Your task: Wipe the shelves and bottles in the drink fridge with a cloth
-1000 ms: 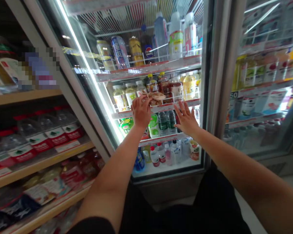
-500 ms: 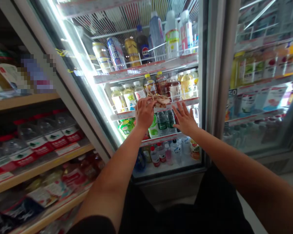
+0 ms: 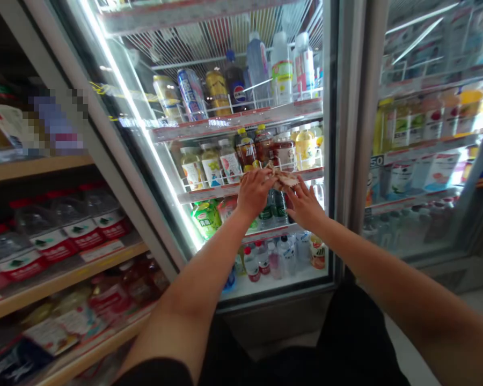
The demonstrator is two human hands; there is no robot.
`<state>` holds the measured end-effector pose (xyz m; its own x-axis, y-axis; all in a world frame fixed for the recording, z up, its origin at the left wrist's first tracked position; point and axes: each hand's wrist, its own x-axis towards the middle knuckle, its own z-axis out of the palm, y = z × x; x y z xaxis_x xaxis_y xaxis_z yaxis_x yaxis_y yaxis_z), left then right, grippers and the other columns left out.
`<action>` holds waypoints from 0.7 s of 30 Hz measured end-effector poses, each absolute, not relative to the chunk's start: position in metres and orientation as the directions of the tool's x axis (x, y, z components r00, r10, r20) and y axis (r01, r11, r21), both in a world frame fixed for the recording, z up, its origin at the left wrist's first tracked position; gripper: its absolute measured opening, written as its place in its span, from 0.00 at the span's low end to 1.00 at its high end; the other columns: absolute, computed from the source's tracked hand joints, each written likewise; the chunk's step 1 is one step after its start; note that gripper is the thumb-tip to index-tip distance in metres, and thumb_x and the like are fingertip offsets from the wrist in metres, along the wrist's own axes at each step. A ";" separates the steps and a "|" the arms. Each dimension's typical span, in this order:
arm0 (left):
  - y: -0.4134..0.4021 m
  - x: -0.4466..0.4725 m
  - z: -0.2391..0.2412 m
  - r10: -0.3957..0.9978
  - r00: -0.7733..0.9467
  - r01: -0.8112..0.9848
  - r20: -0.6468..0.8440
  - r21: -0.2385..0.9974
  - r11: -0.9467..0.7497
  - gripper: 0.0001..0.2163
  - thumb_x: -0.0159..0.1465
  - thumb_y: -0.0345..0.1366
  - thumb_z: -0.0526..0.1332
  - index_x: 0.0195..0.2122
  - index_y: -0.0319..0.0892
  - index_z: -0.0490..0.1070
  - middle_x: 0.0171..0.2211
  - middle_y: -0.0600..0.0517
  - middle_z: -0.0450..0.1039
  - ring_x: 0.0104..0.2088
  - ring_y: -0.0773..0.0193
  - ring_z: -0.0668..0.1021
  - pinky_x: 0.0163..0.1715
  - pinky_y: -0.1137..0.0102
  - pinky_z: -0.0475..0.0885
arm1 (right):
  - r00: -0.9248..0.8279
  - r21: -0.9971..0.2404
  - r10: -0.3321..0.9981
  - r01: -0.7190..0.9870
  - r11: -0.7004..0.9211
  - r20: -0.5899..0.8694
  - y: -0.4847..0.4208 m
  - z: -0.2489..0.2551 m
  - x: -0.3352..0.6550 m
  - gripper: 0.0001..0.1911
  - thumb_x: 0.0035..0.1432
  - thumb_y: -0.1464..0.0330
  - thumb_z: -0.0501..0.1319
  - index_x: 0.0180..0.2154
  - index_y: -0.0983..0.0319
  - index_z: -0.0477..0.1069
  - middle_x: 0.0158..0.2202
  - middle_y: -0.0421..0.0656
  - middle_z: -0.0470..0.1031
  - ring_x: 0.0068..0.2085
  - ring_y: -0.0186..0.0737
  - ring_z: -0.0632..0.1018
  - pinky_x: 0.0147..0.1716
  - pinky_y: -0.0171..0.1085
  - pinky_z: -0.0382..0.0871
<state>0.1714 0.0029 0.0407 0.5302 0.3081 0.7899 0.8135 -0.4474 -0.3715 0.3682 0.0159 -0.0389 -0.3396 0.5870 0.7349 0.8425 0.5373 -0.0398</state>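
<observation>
A crumpled brown-and-white cloth (image 3: 282, 178) is held in my left hand (image 3: 254, 192), whose fingers close over its left end. The fingers of my right hand (image 3: 305, 205) are spread at the cloth's right end and look to touch it. Both hands are in front of a lit drinks fridge, level with its middle shelves. Behind them stand yellow-capped bottles (image 3: 246, 150), a yellow drink bottle (image 3: 306, 150) and dark-labelled clear bottles (image 3: 279, 206). The hands and cloth hide part of a shelf edge.
Cans (image 3: 192, 95) and tall bottles (image 3: 282, 69) stand on the upper fridge shelf. Small bottles (image 3: 251, 265) line the bottom. On the left, a wooden shelf (image 3: 116, 252) carries red-labelled bottles (image 3: 78, 228). To the right is a metal door frame (image 3: 352, 134) beside another glass-fronted fridge.
My left hand has moved right and slightly down with the cloth. The right hand has come to the cloth's right end. The view has shifted a little.
</observation>
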 end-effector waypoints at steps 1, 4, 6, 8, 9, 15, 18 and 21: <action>0.003 0.172 0.040 0.308 0.528 0.815 0.791 -0.369 -0.447 0.15 0.69 0.30 0.57 0.54 0.49 0.75 0.57 0.47 0.73 0.58 0.51 0.69 0.59 0.53 0.66 | -0.338 -0.050 0.578 0.833 0.551 0.743 0.014 -0.037 0.370 0.39 0.62 0.70 0.59 0.71 0.63 0.50 0.71 0.56 0.56 0.75 0.59 0.44 0.67 0.68 0.52; 0.005 0.174 0.038 0.297 0.510 0.822 0.807 -0.355 -0.445 0.18 0.69 0.29 0.55 0.58 0.48 0.72 0.58 0.46 0.71 0.59 0.51 0.69 0.60 0.54 0.66 | -0.284 -0.108 0.535 0.802 0.587 0.795 0.008 -0.026 0.376 0.35 0.64 0.72 0.53 0.71 0.66 0.51 0.69 0.55 0.62 0.72 0.56 0.56 0.65 0.60 0.61; 0.006 0.175 0.037 0.282 0.505 0.819 0.816 -0.350 -0.454 0.21 0.69 0.28 0.54 0.62 0.47 0.68 0.60 0.45 0.70 0.60 0.51 0.69 0.61 0.54 0.66 | -0.203 -0.150 0.490 0.795 0.587 0.848 0.004 -0.017 0.379 0.36 0.65 0.71 0.51 0.72 0.66 0.47 0.68 0.55 0.63 0.69 0.53 0.63 0.64 0.56 0.65; 0.006 0.176 0.034 0.261 0.511 0.804 0.819 -0.349 -0.481 0.23 0.69 0.28 0.54 0.65 0.45 0.64 0.62 0.44 0.68 0.62 0.52 0.69 0.63 0.55 0.65 | -0.147 -0.140 0.423 0.806 0.575 0.894 0.000 -0.006 0.381 0.36 0.65 0.70 0.51 0.72 0.66 0.46 0.70 0.53 0.59 0.70 0.51 0.63 0.65 0.54 0.63; 0.007 0.176 0.033 0.250 0.515 0.795 0.820 -0.348 -0.497 0.24 0.69 0.28 0.53 0.66 0.44 0.62 0.63 0.43 0.67 0.63 0.52 0.68 0.64 0.55 0.64 | -0.150 -0.111 0.390 0.814 0.571 0.908 -0.001 -0.001 0.380 0.35 0.65 0.70 0.51 0.72 0.66 0.48 0.72 0.52 0.57 0.71 0.51 0.61 0.67 0.53 0.61; 0.011 0.174 0.024 0.202 0.514 0.755 0.834 -0.328 -0.567 0.29 0.68 0.26 0.52 0.70 0.42 0.51 0.69 0.40 0.59 0.70 0.55 0.61 0.68 0.54 0.60 | -0.421 0.067 0.413 0.761 0.645 0.807 0.004 0.007 0.367 0.33 0.62 0.74 0.53 0.68 0.66 0.59 0.69 0.48 0.64 0.70 0.49 0.62 0.67 0.50 0.59; 0.009 0.166 0.019 0.197 0.542 0.745 0.817 -0.359 -0.562 0.27 0.69 0.28 0.52 0.70 0.42 0.53 0.69 0.40 0.59 0.71 0.54 0.58 0.69 0.54 0.58 | -0.432 0.078 0.422 0.767 0.637 0.797 0.006 0.000 0.361 0.32 0.62 0.72 0.55 0.67 0.65 0.61 0.71 0.49 0.60 0.72 0.52 0.58 0.67 0.53 0.58; 0.005 0.157 0.013 0.229 0.538 0.784 0.811 -0.382 -0.489 0.25 0.70 0.32 0.54 0.69 0.45 0.57 0.67 0.43 0.63 0.70 0.53 0.61 0.69 0.55 0.59 | -0.419 0.067 0.446 0.784 0.617 0.791 0.005 -0.004 0.359 0.32 0.62 0.70 0.57 0.67 0.64 0.62 0.71 0.49 0.59 0.72 0.54 0.57 0.68 0.56 0.56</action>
<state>0.1565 0.0050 0.0131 0.5381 0.2289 0.8112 0.7842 -0.4887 -0.3823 0.3593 0.0047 -0.0037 -0.4188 0.4459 0.7911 0.7842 0.6169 0.0674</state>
